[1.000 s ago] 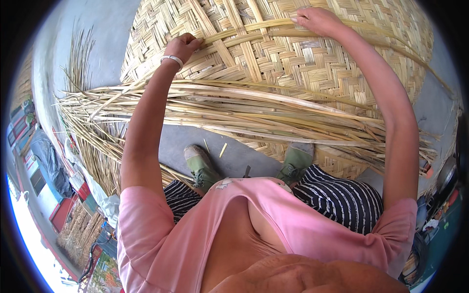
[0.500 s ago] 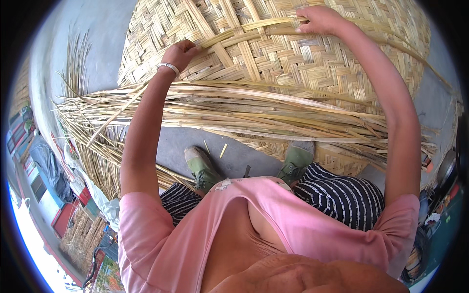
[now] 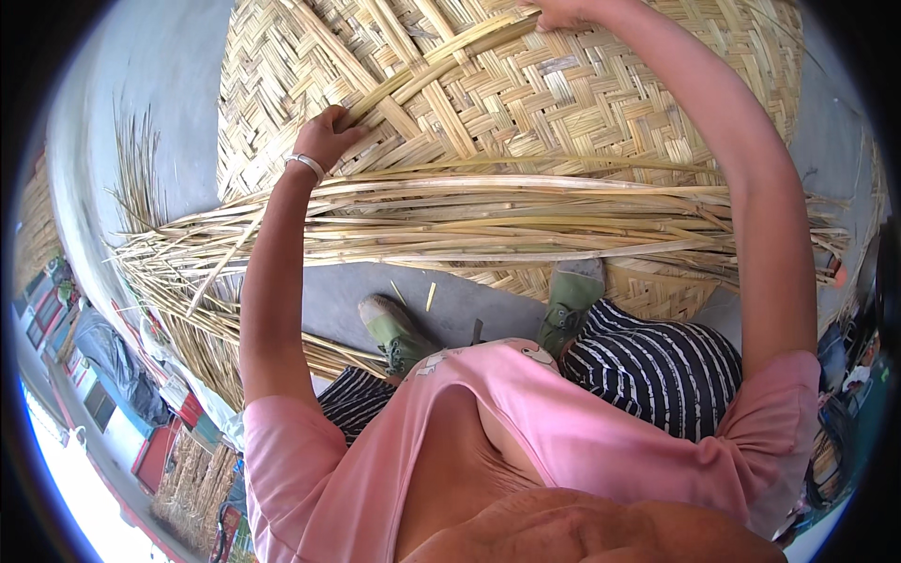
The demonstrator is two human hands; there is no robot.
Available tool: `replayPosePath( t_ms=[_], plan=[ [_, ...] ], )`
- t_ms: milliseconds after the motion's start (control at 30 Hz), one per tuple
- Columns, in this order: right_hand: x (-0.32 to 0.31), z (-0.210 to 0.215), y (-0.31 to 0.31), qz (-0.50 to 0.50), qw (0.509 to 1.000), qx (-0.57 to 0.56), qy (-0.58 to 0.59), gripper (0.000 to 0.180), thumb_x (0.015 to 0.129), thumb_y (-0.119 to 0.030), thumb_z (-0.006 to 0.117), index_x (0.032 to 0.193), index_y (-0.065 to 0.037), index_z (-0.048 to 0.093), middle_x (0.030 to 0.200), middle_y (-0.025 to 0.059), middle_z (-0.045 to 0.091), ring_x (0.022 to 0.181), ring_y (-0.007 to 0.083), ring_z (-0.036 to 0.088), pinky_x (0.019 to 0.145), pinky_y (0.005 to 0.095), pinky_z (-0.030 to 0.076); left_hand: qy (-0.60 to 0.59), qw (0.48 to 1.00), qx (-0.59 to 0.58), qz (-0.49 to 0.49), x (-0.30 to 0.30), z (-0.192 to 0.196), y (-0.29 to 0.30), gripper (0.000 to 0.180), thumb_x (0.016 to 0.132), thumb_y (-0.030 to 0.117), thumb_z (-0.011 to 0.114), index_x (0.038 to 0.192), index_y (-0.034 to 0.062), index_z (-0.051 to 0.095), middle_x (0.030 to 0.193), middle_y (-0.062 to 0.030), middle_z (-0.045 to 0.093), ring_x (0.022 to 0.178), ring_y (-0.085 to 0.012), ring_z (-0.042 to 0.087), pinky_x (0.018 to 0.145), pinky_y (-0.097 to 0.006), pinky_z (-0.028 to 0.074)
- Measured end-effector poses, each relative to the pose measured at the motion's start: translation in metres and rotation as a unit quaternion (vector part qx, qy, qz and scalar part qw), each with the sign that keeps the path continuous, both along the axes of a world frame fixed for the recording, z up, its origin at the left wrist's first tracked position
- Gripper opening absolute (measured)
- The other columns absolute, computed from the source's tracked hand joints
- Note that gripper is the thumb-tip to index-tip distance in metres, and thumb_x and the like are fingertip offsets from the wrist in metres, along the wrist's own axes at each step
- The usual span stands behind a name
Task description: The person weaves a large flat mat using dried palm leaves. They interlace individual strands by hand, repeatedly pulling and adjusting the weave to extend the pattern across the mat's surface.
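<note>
1. In the head view, the main risk looks to be the long, flat, yellow-green plant strip (image 3: 460, 47) between the two hands: bent sharply or pulled unevenly, it could kink or split.
2. It might also sit out of line on the broad, straw-coloured woven mat (image 3: 601, 103), which spreads under and beyond both hands, if one hand pulled harder than the other.
3. On the body side of the left hand, the loose bundle of long, dry, tan stalks (image 3: 507, 225) passes beneath the left forearm; a sleeve or arm dragging low could snag and scatter it.
4. The left hand (image 3: 327, 141), just above a pale, rigid bracelet (image 3: 306, 166), is nearly closed, thumb and fingers apparently pinching the strip's near end against the mat.
5. The right hand (image 3: 563, 13), farther from the body, touches the strip's other visible end; the upper edge cuts it off, so its grip cannot be told.
</note>
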State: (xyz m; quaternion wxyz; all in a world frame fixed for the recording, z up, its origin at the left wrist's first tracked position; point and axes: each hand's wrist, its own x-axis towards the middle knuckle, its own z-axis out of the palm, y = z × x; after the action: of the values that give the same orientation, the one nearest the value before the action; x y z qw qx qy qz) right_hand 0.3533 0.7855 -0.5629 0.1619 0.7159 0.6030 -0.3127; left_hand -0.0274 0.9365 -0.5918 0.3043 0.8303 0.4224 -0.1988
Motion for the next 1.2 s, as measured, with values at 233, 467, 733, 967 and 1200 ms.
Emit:
replayPosePath(
  t_ms=[233,467,733,967,1200],
  plan=[
    [0.011,-0.015,-0.01,-0.01,0.994,0.042,0.096,0.03,0.078,-0.03,0.072,0.105,-0.017,0.071,0.083,0.0129,0.071,0.075,0.0297,0.068,0.067,0.042,0.052,0.02,0.996,0.05,-0.068,0.002,-0.004,0.006,0.05,0.08,0.035,0.074,0.118,0.0055,0.061,0.099,-0.0173,0.07,0.094,-0.0335,0.067,0.083,-0.039,0.051],
    [0.014,-0.035,-0.015,-0.042,0.992,0.078,0.091,0.03,0.078,-0.033,0.072,0.101,-0.015,0.071,0.09,0.0147,0.071,0.083,0.032,0.067,0.074,0.0425,0.052,0.004,0.996,0.051,-0.079,0.007,-0.005,0.019,0.048,0.081,0.035,0.073,0.118,0.0066,0.061,0.1,-0.0178,0.07,0.096,-0.0339,0.066,0.085,-0.04,0.05],
    [0.008,-0.035,-0.018,-0.064,0.991,0.093,0.072,0.027,0.077,-0.033,0.072,0.096,-0.014,0.072,0.088,0.0143,0.071,0.083,0.0334,0.067,0.074,0.0444,0.052,0.031,0.999,-0.005,-0.038,0.02,0.006,0.023,0.05,0.084,0.043,0.071,0.116,0.0048,0.066,0.103,-0.0137,0.071,0.098,-0.0264,0.066,0.089,-0.036,0.049],
    [0.008,-0.043,-0.021,-0.043,0.985,0.145,0.082,0.046,0.092,-0.051,0.057,0.101,-0.007,0.062,0.091,0.0131,0.067,0.087,0.0331,0.064,0.078,0.0443,0.049,-0.033,0.993,-0.03,0.113,0.015,-0.003,0.018,0.046,0.09,0.047,0.066,0.114,0.0085,0.072,0.109,-0.0118,0.071,0.103,-0.0215,0.065,0.094,-0.034,0.047],
    [0.0,-0.039,-0.021,-0.042,0.984,0.168,0.038,0.037,0.098,-0.044,0.047,0.104,-0.012,0.065,0.093,0.0097,0.069,0.088,0.0301,0.065,0.078,0.0456,0.05,-0.009,0.997,0.003,0.07,0.016,0.0,0.017,0.046,0.088,0.052,0.065,0.11,0.0119,0.073,0.101,-0.0116,0.072,0.096,-0.0229,0.067,0.088,-0.035,0.05]
  ],
)
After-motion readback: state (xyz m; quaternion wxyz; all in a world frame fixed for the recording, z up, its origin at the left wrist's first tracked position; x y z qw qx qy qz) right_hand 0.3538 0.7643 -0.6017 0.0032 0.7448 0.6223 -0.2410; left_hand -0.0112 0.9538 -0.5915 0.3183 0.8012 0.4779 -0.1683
